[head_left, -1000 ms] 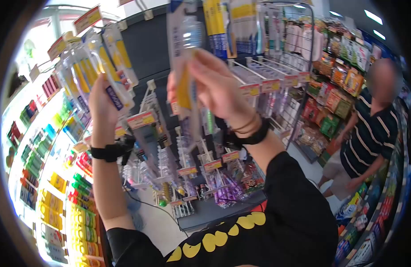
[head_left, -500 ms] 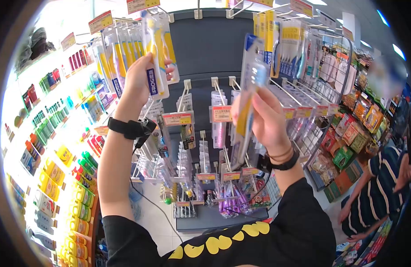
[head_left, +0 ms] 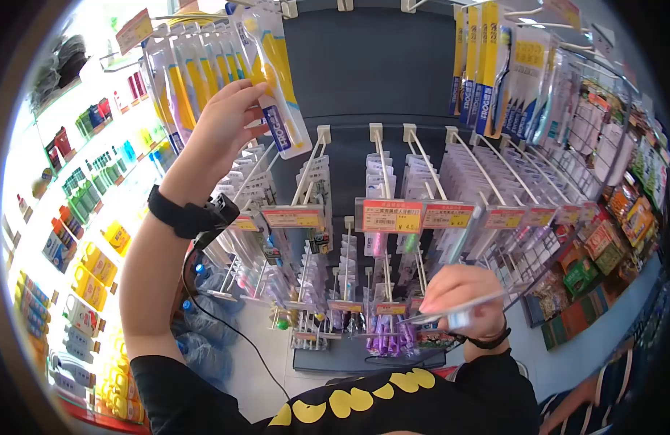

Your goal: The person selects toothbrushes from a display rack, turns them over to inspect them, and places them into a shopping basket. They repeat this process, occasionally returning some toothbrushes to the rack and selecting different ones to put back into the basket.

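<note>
Shopper working a toothbrush display: the left hand (head_left: 219, 127) is reaching up to a yellow-and-white toothbrush pack (head_left: 283, 90) that is hanging tilted at the end of an upper row of like packs; its fingertips are resting against the pack's left edge, fingers loosely curled, though whether they are actually pinching the card cannot be told. The right hand (head_left: 462, 299) is waiting low at chest height, closed around a second clear pack (head_left: 440, 315) that is lying almost flat. By the look of it, the step in hand is the handling of the raised pack at its peg; any further move there is calling for a steady card and a hang hole lined up with the peg tip, while the lower pack is kept level. A black wristband (head_left: 184, 217) with a trailing cable is circling the left wrist. Behind, a grey peg wall (head_left: 371, 65) is carrying rows of hooks and orange price tags (head_left: 388, 216); bright shelves of bottles (head_left: 96, 268) are running down the left, snack racks (head_left: 603, 254) the right; another person's striped sleeve (head_left: 603, 399) is showing at the lower right.
</note>
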Motion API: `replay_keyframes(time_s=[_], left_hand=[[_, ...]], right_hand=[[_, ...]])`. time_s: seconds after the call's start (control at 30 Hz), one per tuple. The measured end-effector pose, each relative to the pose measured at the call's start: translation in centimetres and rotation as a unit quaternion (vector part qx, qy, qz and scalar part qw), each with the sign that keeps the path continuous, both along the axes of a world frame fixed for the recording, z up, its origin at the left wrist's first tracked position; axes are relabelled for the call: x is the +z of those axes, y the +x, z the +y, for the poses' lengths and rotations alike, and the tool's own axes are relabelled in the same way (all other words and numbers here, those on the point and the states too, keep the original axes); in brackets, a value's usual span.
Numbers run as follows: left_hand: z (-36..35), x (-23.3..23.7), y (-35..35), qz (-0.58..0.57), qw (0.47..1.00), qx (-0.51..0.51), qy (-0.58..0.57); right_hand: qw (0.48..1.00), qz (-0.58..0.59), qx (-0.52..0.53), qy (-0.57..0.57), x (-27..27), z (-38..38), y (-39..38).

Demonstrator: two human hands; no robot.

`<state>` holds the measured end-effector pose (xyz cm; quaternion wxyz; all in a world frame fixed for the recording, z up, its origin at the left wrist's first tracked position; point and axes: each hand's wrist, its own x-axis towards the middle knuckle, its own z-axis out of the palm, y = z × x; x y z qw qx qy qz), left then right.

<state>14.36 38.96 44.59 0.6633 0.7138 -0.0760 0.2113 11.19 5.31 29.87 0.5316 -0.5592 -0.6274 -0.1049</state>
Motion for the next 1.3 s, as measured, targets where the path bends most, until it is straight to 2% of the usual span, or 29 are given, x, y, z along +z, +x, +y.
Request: replay_keyframes(time_s=[0.1,0.13,0.17,0.2,0.27,0.3,0.33,0.4,0.43,0.47,0.5,0.57,0.6,0.77,0.8,0.87,1.0,1.07,1.17,1.3], left_hand=[[-0.7,-0.7,0.1,-0.012,0.998,0.048,-0.024],[-0.2,-1.1,-0.2,-0.028,0.999,0.024,-0.012],[-0.3,-1.5,-0.6,-0.019,0.998,0.055,-0.016],[-0.7,-1.9,-1.2,-0.067,0.984,0.107,0.122],[-2.1,-2.5,-2.4,-0.125,0.942,0.227,0.214],[-3.2,-2.9,-2.7,-0.154,0.926,0.3,0.171],[-3.8,-3.6,-3.4,-0.162,0.927,0.298,0.159],[-4.9,-5.9,-5.3,-0.21,0.915,0.31,0.147],[-4.8,-7.9,-5.8,-0.241,0.898,0.33,0.161],[-6.0,-9.6,-6.4,-0.283,0.895,0.318,0.137],[-7.7,-11.7,-7.1,-0.327,0.889,0.298,0.114],[-9.7,-15.5,-7.8,-0.35,0.873,0.309,0.145],[-11.5,-16.7,-8.5,-0.34,0.88,0.308,0.12],[-17.8,-22.1,-9.0,-0.263,0.927,0.266,0.037],[-18.6,-22.8,-8.9,-0.26,0.928,0.258,0.074],[-19.7,-23.7,-8.0,-0.238,0.941,0.199,0.131],[-20.9,-24.9,-6.8,-0.197,0.963,0.124,0.137],[-21.0,-24.9,-6.5,-0.156,0.967,0.104,0.173],[-21.4,-24.6,-6.3,-0.144,0.972,0.094,0.159],[-21.5,-24.8,-5.2,-0.161,0.973,0.076,0.149]], right_hand=[[0.997,0.043,0.058,-0.016,-1.2,-1.0,2.1],[0.998,0.044,0.043,-0.021,-1.7,-1.3,2.7],[0.996,0.053,0.074,-0.027,-2.2,-1.8,3.3],[0.997,0.052,0.044,-0.036,-2.4,-2.3,3.9],[0.998,0.053,-0.004,-0.022,-3.4,-2.2,4.2],[0.999,0.035,-0.007,-0.039,-3.9,-2.5,4.8],[0.999,0.024,-0.012,-0.045,-4.6,-2.5,5.0],[0.995,-0.054,0.072,-0.049,-5.4,-2.0,6.6],[0.992,-0.052,0.09,-0.067,-5.2,-2.2,6.4],[0.988,-0.056,0.113,-0.091,-5.6,-2.5,7.3],[0.94,-0.117,0.242,-0.211,-2.1,-2.2,8.8],[0.952,-0.144,0.228,-0.146,-4.2,-1.4,10.3],[0.959,-0.13,0.214,-0.131,-4.6,-1.4,10.4],[0.979,-0.014,0.153,-0.135,-7.1,-1.0,9.9],[0.979,0.005,0.146,-0.142,-7.3,-1.1,10.1],[0.98,0.04,0.128,-0.149,-7.8,-1.1,10.4],[0.981,0.09,0.09,-0.15,-8.4,-2.0,11.1],[0.98,0.104,0.074,-0.15,-8.3,-2.5,11.2],[0.981,0.113,0.053,-0.149,-8.1,-3.3,11.4],[0.985,0.107,-0.005,-0.138,-7.0,-3.5,10.2]])
